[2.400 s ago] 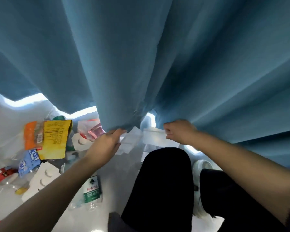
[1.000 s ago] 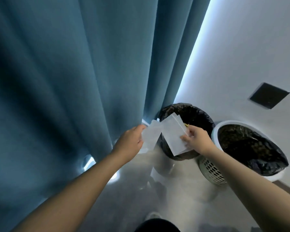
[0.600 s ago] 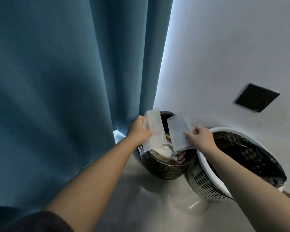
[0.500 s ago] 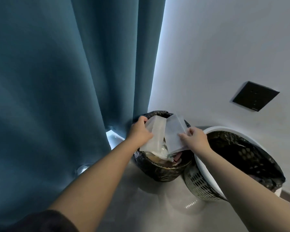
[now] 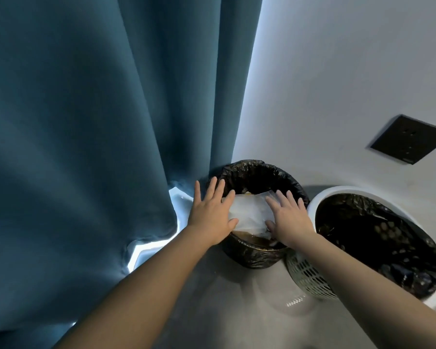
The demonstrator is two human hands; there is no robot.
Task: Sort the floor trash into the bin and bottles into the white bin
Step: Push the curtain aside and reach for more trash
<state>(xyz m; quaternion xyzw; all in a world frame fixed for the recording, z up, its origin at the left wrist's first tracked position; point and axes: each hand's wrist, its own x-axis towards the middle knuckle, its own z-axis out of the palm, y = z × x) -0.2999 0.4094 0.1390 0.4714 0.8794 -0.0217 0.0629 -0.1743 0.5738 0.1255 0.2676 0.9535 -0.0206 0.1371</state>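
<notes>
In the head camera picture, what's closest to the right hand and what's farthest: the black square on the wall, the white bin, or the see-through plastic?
1. The see-through plastic, at the fingers of the right hand, over the black-bagged bin.
2. The white bin, just to its right.
3. The black square, up on the wall, far right.

Room: blue curtain (image 5: 86, 122), wall plate (image 5: 410, 143)
</notes>
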